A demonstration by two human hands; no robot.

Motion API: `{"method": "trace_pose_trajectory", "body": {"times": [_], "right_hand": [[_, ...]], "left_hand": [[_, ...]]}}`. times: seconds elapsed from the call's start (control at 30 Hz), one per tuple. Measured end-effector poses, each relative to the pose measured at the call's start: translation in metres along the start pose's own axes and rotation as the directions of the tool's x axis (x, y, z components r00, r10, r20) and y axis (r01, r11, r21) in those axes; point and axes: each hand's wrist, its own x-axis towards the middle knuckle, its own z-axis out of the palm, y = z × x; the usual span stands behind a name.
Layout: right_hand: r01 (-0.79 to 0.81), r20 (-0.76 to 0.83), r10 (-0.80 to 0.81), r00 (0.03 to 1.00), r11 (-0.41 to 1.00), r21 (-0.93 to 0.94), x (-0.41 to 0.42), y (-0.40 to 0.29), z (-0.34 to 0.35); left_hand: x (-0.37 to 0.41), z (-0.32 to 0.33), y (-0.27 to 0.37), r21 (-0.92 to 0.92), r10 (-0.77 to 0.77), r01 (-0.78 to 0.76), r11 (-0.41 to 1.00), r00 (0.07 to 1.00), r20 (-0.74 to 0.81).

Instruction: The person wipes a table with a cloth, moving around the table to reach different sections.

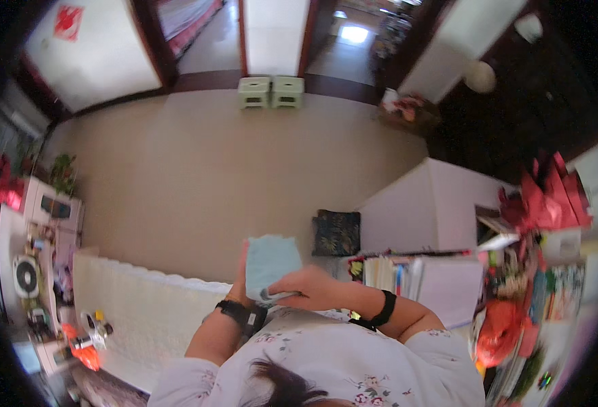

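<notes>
A light blue folded cloth (273, 262) is held close in front of my chest. My left hand (241, 277) supports it from the left side and beneath, its fingers mostly hidden behind the fabric. On the near right corner, my right hand (306, 289) pinches the cloth between thumb and fingers. A small dark spot shows at that corner; I cannot tell what it is.
A long table with a pale lace-edged cover (141, 305) lies at the left. To the right stand a white cabinet (406, 208), a row of books (380, 272) and a dark patterned cloth item (337, 232). Two green stools (254, 92) stand by the far wall.
</notes>
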Motion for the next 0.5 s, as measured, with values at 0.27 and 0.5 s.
{"method": "trace_pose_trajectory", "body": {"times": [0.27,0.5], "right_hand": [[0.006,-0.100,-0.053,0.994,0.908,-0.419,0.185,0.060,-0.047],[0.239,0.004,-0.271,0.962,0.841,-0.486,0.332,0.095,-0.031]], "left_hand": [[0.015,0.000,0.151,-0.075,0.176,-0.167,0.983,0.977,0.117],[0.004,-0.031,0.244,-0.266,0.461,-0.454,0.850,0.886,-0.039]]}}
